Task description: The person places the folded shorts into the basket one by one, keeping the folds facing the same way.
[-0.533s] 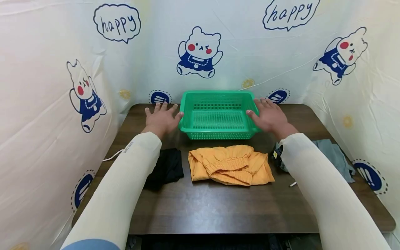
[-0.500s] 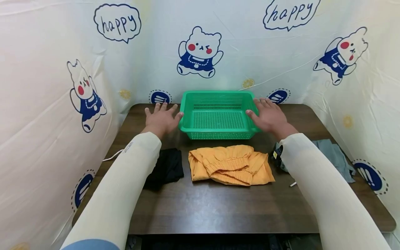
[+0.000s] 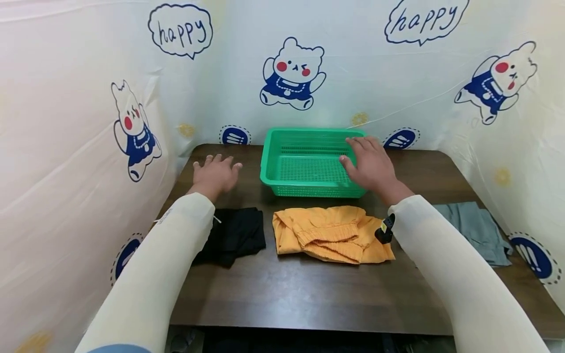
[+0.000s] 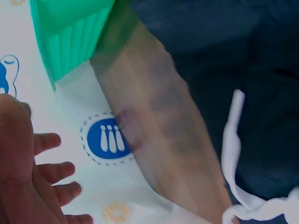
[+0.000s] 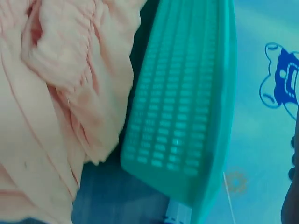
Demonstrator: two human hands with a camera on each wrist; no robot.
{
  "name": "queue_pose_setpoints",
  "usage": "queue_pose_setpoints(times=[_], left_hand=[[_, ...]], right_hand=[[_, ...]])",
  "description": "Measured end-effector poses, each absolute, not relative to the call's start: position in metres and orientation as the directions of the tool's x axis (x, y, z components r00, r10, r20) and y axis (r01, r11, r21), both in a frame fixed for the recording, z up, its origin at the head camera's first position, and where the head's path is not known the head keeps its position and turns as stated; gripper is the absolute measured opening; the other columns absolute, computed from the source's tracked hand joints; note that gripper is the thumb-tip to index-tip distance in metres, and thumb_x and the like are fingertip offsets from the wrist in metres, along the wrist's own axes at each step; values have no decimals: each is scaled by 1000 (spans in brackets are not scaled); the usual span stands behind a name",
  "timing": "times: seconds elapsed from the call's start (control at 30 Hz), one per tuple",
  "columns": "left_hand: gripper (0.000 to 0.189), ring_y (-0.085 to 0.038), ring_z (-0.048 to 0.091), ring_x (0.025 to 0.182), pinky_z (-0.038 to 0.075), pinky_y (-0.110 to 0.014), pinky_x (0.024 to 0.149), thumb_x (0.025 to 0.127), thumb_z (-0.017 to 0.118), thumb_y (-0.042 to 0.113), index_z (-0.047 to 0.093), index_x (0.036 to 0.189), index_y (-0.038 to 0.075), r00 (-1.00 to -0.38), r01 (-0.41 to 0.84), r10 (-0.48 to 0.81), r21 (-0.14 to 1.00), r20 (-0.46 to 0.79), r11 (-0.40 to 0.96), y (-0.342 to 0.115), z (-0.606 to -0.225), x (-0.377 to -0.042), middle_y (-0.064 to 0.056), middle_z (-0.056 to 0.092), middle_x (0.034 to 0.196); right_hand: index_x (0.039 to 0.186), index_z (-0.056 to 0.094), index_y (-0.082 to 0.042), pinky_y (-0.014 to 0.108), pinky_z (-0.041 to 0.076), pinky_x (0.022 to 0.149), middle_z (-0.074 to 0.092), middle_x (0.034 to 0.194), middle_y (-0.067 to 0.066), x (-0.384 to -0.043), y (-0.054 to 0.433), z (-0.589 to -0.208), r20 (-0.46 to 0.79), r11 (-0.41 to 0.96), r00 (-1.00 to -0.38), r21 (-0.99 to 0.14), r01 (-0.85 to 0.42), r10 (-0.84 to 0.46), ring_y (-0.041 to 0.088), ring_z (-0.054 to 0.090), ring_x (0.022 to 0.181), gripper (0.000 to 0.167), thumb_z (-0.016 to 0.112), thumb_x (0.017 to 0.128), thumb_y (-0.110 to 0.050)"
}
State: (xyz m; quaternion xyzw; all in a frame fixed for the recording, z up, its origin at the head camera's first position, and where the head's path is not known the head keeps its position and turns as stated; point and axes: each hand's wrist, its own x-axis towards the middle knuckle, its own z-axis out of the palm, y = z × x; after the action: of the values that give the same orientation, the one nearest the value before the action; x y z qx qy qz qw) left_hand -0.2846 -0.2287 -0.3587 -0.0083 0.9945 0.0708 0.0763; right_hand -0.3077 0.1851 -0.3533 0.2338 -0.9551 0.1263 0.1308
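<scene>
A green plastic basket (image 3: 315, 189) with perforated sides stands at the back of the table. My left hand (image 3: 215, 175) hovers left of it, fingers spread and holding nothing. Over the basket's right end is my right hand (image 3: 371, 164), its fingers extended and its thumb apart, hiding part of the rim. Folded orange shorts (image 3: 326, 235) with a gathered waistband lie in front of the basket. A folded black garment (image 3: 238, 233) lies below my left hand, partly covered by the sleeve; a white drawstring (image 4: 232, 154) shows against it in the left wrist view.
A grey-green garment (image 3: 476, 230) lies at the right of the brown table (image 3: 282, 299), partly behind my right forearm. A white printed curtain (image 3: 220, 73) closes off the back and both sides.
My left hand has moved left, away from the basket. My right hand has shifted left over the basket's right end. The head view has turned slightly left; the basket and garments stay put.
</scene>
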Motion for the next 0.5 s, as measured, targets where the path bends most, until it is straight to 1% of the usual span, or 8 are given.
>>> queue_pose_setpoints(times=[0.13,0.23,0.3,0.4,0.5], left_hand=[[58,-49,29,145,23,-71,112,111,36,39,37,157,4,-983,-81,-53,154,-179,985,-253,-362,-277,-26,34,159],[56,-49,38,139,32,-68,109,109,41,33,40,155,2,-975,-131,-93,184,-203,974,-271,-364,-269,-27,41,154],[55,-48,42,137,35,-65,109,108,42,30,40,154,-1,-967,-156,-108,204,-232,966,-282,-364,-262,-28,43,152],[56,-47,43,136,35,-61,110,106,42,25,38,154,-4,-949,-184,-113,224,-295,957,-296,-365,-251,-31,42,152],[58,-46,46,130,36,-58,110,103,44,20,36,152,-8,-930,-204,-114,232,-350,951,-307,-368,-242,-33,41,151]], right_hand=[[150,48,-3,54,25,118,50,148,20,-302,169,-356,420,817,-792,-175,-549,-443,40,39,138,56,52,107,-38],[145,54,-2,55,34,113,56,140,20,-295,153,-360,470,778,-747,-179,-602,-469,40,46,132,49,57,106,-32],[143,56,-2,55,39,109,59,136,20,-289,141,-363,481,751,-726,-188,-633,-492,39,49,129,48,59,105,-30],[144,55,-3,56,44,104,60,135,19,-278,120,-368,461,716,-712,-207,-667,-530,38,51,127,47,60,105,-30],[145,55,-5,54,50,95,59,136,16,-267,98,-373,399,694,-728,-257,-673,-558,34,55,124,48,58,106,-32]])
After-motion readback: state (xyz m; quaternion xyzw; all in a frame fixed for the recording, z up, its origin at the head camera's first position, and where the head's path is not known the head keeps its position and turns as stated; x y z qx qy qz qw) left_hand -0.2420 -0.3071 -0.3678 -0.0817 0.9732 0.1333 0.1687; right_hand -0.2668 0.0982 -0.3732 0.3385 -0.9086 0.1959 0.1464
